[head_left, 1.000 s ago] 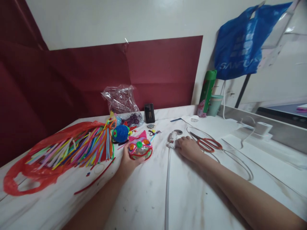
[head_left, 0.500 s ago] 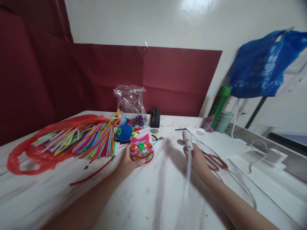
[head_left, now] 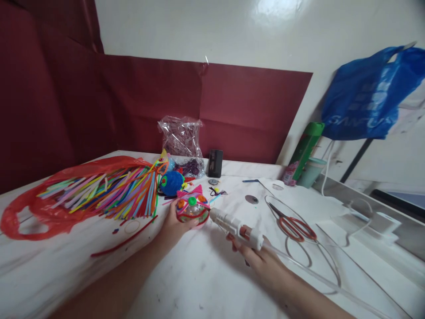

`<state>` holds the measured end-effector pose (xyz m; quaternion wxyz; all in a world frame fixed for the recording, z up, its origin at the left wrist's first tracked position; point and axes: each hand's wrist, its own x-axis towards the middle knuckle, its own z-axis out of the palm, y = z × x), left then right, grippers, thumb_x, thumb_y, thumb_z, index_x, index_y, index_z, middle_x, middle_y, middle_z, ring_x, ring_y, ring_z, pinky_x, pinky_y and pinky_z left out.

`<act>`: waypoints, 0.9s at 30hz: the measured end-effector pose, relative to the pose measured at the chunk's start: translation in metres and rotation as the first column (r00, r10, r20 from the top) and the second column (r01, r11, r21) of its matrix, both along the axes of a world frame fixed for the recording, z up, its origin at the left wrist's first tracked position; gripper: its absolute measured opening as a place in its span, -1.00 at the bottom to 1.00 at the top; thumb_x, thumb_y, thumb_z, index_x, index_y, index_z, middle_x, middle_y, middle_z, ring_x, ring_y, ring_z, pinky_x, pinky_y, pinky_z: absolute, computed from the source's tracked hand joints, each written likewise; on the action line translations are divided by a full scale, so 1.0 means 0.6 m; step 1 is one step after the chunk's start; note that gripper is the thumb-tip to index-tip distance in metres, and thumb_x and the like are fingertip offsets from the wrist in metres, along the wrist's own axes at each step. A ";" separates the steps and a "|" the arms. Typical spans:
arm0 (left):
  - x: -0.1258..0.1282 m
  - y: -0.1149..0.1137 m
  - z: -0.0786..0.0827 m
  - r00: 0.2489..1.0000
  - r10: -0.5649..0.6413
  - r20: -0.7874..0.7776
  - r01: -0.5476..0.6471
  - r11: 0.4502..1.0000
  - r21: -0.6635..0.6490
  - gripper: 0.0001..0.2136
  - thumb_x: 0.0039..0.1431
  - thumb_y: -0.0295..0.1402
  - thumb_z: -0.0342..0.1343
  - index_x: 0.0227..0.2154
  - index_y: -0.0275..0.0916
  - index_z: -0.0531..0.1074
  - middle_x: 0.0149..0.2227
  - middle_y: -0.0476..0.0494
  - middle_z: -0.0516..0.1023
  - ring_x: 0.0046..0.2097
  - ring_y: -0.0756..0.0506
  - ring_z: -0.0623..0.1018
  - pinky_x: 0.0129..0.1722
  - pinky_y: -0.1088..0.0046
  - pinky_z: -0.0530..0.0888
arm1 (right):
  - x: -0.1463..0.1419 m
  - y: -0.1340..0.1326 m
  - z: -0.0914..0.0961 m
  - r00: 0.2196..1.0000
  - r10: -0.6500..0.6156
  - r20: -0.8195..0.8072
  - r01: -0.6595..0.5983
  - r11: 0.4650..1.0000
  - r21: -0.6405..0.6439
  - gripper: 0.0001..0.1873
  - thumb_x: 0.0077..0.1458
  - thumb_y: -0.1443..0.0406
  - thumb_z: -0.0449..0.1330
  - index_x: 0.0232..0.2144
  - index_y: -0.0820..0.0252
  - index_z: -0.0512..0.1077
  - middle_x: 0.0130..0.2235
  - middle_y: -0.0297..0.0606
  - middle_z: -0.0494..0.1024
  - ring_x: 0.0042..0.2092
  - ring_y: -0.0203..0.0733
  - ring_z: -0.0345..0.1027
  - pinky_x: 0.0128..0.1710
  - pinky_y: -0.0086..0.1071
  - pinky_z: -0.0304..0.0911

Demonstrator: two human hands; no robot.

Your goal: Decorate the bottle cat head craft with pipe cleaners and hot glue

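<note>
My left hand (head_left: 173, 227) is closed around a small round craft toy (head_left: 192, 208) with a pink top, orange eyes and a green nose, resting on the white table (head_left: 206, 283). My right hand (head_left: 262, 261) grips a white glue gun (head_left: 236, 227). Its nozzle points left, almost touching the toy's right side. A clear glue stick (head_left: 318, 280) trails from the gun's back toward the lower right.
A red plastic bag (head_left: 36, 212) with several coloured pipe cleaners (head_left: 109, 190) lies at the left. A blue fuzzy ball (head_left: 171, 183), a clear packet (head_left: 181, 137) and a black box (head_left: 215, 163) stand behind the toy. Red-handled scissors (head_left: 292, 223) and a white cord (head_left: 332, 270) lie at the right.
My right hand lifted the glue gun off the table and swung it left and down toward the toy. My left hand kept hold of the toy.
</note>
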<state>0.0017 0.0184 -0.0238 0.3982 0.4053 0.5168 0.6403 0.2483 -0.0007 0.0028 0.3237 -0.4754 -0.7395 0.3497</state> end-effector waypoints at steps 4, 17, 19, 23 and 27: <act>-0.005 0.009 -0.017 1.000 0.007 -0.021 -0.006 0.999 0.045 -0.19 -0.33 -0.43 0.43 0.09 -0.17 0.23 -0.01 -0.23 0.53 0.04 -0.33 0.52 0.05 0.10 0.47 | -0.008 0.002 0.004 0.996 0.088 -0.024 -0.085 0.991 0.102 -0.72 0.07 0.11 0.06 -0.43 0.18 0.42 -0.43 -0.25 0.47 -0.39 -0.17 0.32 -0.38 -0.35 0.28; -0.006 0.007 -0.013 0.997 0.001 -0.075 0.002 0.999 0.035 -0.14 -0.37 -0.39 0.44 0.10 -0.18 0.22 0.00 -0.24 0.52 0.04 -0.34 0.52 0.02 0.13 0.48 | -0.008 0.002 0.006 0.987 0.161 -0.022 -0.156 0.977 0.144 -0.81 0.09 0.19 0.05 -0.45 0.18 0.33 -0.46 -0.31 0.41 -0.39 -0.23 0.28 -0.39 -0.42 0.20; -0.006 0.007 -0.013 0.996 0.010 -0.084 -0.007 0.999 0.033 -0.16 -0.37 -0.39 0.44 0.09 -0.17 0.23 -0.01 -0.23 0.52 0.03 -0.34 0.52 0.03 0.12 0.48 | -0.009 0.001 0.008 0.986 0.168 -0.019 -0.163 0.975 0.149 -0.83 0.08 0.21 0.06 -0.44 0.19 0.35 -0.46 -0.31 0.42 -0.39 -0.23 0.28 -0.39 -0.41 0.20; -0.006 0.008 -0.015 0.996 0.011 -0.093 -0.007 0.999 0.040 -0.18 -0.36 -0.38 0.44 0.07 -0.15 0.23 0.00 -0.21 0.51 0.03 -0.33 0.52 0.02 0.14 0.49 | -0.009 0.000 0.008 0.987 0.159 -0.006 -0.156 0.976 0.154 -0.84 0.06 0.23 0.06 -0.43 0.19 0.36 -0.45 -0.30 0.44 -0.39 -0.22 0.30 -0.38 -0.41 0.21; -0.005 0.007 -0.014 0.996 0.006 -0.091 -0.002 0.999 0.036 -0.18 -0.37 -0.37 0.44 0.06 -0.11 0.23 -0.03 -0.16 0.52 0.02 -0.33 0.52 0.02 0.14 0.48 | -0.008 0.000 0.007 0.990 0.142 0.011 -0.142 0.978 0.151 -0.83 0.07 0.23 0.05 -0.43 0.19 0.37 -0.46 -0.30 0.42 -0.40 -0.22 0.29 -0.40 -0.41 0.20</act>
